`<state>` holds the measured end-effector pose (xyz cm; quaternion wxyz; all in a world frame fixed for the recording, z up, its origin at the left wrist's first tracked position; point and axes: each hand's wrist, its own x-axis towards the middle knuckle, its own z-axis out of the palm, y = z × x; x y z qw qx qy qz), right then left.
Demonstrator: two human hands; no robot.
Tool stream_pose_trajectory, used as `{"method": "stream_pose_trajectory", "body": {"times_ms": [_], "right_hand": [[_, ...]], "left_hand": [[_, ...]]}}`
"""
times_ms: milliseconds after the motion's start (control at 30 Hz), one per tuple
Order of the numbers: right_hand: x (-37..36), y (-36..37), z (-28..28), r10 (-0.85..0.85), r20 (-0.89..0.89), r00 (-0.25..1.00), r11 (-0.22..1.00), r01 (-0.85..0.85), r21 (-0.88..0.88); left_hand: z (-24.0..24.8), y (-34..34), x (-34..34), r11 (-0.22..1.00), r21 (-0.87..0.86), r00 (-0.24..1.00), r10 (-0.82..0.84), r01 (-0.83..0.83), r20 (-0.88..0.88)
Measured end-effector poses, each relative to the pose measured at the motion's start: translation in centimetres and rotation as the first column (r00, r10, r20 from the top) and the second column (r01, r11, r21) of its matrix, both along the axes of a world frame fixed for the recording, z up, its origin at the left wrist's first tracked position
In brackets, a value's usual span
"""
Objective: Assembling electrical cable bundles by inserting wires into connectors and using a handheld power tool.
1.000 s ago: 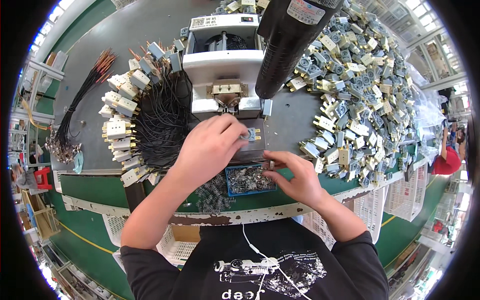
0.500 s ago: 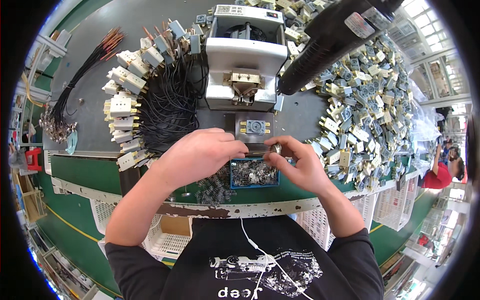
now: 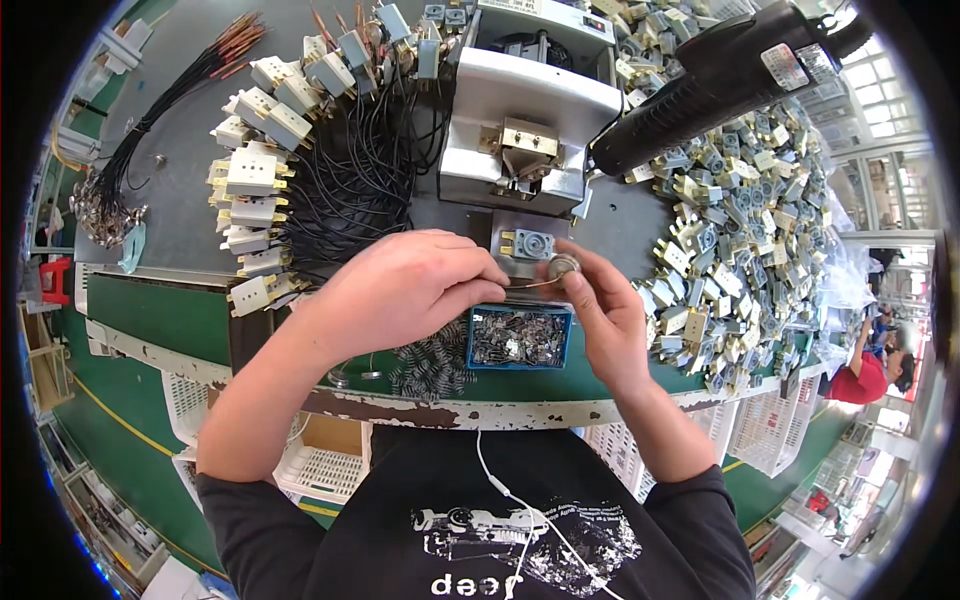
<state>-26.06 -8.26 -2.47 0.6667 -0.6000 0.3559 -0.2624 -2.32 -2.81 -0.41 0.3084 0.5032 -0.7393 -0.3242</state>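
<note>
My left hand (image 3: 425,285) is closed in a pinch on the left end of a thin copper-coloured wire (image 3: 537,284). The wire runs across to a round metal disc (image 3: 564,265), which my right hand (image 3: 610,318) grips between thumb and fingers. Just beyond the disc, a grey plastic housing with brass prongs (image 3: 530,245) lies on a metal plate in front of a small white machine (image 3: 530,90). My right fingers overlap the housing's right side; whether they touch it I cannot tell. Below my hands sits a blue box (image 3: 516,367) of small metal parts.
Coil springs (image 3: 430,372) lie beside the box. White housings with black wires (image 3: 255,172) curve around at left, beyond them a wire bundle (image 3: 140,140). Many housings (image 3: 740,210) pile up at right. A black power screwdriver (image 3: 690,105) hangs over the right side.
The view has shifted. My right hand has moved up toward the grey housing, over its right side. The disc and the wire stretched between my hands show more clearly.
</note>
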Motion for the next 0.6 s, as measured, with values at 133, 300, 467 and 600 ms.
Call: {"method": "stream_pose_trajectory", "body": {"times_ms": [133,300,467,600], "right_hand": [[1.9,2.0,-0.4,-0.186,0.251,0.95,0.982,0.19,0.009],[0.8,-1.1,1.1,0.081,-0.03,0.996,0.996,-0.079,0.045],[1.5,-4.1,2.5,0.472,-0.392,0.789,0.862,-0.506,0.019],[0.6,-2.2,2.0,0.367,-0.243,0.898,0.927,-0.375,0.017]], "left_hand": [[-2.6,0.0,-1.5,1.0,-0.013,0.996,0.006,-0.008,-0.091],[-1.7,0.4,-0.7,0.967,-0.251,0.956,0.045,0.031,0.29],[-0.9,1.0,-1.0,0.938,-0.323,0.882,0.046,0.123,0.469],[-0.9,1.3,-1.0,0.948,-0.314,0.912,0.077,0.058,0.402]]}}
